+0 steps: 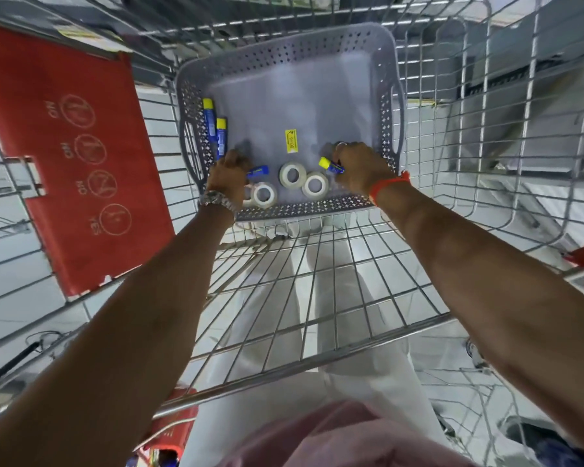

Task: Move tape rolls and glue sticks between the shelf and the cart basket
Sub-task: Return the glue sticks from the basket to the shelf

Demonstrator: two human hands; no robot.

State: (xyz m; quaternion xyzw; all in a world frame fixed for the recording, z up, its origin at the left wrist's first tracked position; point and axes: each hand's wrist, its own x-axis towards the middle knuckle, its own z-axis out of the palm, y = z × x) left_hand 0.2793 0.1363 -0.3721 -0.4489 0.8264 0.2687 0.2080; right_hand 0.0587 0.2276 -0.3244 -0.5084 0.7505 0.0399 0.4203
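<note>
A grey perforated plastic basket [284, 45] sits inside a wire shopping cart [317, 281]. Three white tape rolls lie near its front wall: one [263, 195] by my left wrist, two more [292, 175] [315, 184] in the middle. Two blue glue sticks with yellow caps [210, 121] [221, 136] rest along the left wall. My left hand [229, 176] is closed around a blue glue stick [258, 171] whose end pokes out. My right hand [361, 171] grips another glue stick [331, 165], yellow cap pointing left.
A yellow price sticker [291, 140] lies on the basket floor. A red fold-down child seat panel [64, 163] stands at the left of the cart. Wire walls rise on all sides. A grey shelf edge [520, 62] shows beyond the cart at upper right.
</note>
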